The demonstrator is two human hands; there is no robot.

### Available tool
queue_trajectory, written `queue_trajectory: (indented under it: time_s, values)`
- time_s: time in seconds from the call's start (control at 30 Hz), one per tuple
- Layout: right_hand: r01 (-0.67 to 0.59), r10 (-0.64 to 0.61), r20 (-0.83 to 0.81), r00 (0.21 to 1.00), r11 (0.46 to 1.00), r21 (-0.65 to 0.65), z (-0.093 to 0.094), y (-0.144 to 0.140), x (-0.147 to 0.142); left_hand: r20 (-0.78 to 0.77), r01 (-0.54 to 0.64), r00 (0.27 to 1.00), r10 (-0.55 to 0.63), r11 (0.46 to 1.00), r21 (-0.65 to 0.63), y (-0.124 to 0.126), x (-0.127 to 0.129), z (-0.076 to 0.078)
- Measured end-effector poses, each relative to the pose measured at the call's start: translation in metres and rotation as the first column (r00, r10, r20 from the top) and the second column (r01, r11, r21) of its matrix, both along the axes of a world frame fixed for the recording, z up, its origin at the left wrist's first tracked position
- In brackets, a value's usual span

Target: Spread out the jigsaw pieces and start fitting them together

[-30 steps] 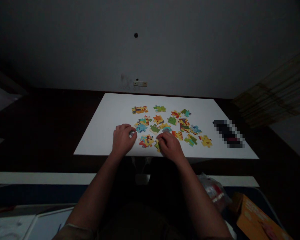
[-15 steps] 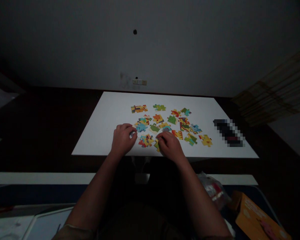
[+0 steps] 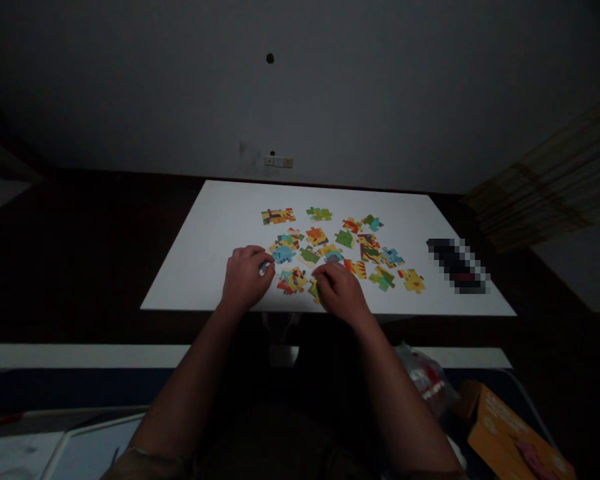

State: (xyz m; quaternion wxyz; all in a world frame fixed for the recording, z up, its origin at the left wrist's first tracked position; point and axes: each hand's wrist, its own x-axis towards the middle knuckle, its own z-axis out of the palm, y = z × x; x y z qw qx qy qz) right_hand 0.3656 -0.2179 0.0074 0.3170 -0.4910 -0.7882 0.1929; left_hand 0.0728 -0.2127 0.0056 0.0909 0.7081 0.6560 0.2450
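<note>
Jigsaw puzzle pieces in yellow, green, blue and red lie scattered on the white table (image 3: 190,267). My left hand (image 3: 247,279) is bent at the left of them, thumb and index tips close together beside a light-blue piece (image 3: 283,253). A small greyish patch shows inside that pinch; I cannot tell what it is. Over a green-and-yellow piece (image 3: 314,291) rests my right hand (image 3: 341,288), its fingers curled and partly covering the piece. Whether it grips anything is hidden. Between the hands lies a multicoloured piece (image 3: 292,281).
A joined yellow-orange strip (image 3: 279,216) and a green piece (image 3: 319,214) lie towards the back. A pixelated dark object (image 3: 457,267) is at the table's right. Below right are a clear plastic bag (image 3: 427,377) and an orange box (image 3: 515,433). Behind stands a wall (image 3: 355,100).
The view has shifted very slightly. Both hands and the puzzle pieces stay where they were.
</note>
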Motion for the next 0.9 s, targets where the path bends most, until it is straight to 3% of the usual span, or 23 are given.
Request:
queue_trajectory:
  time_s: [0.57,0.9]
  values:
    - [0.009,-0.010,-0.004,1.000,1.000,-0.028,0.0051,-0.0019,-0.0012,0.001,-0.016,1.000,0.016,1.000,-0.008,-0.0013,0.0018,0.0026]
    - [0.024,-0.024,0.003,1.000,0.999,-0.047,0.0090,-0.0035,-0.0027,0.012,0.032,0.999,-0.032,0.999,-0.016,0.0004,-0.0014,-0.0010]
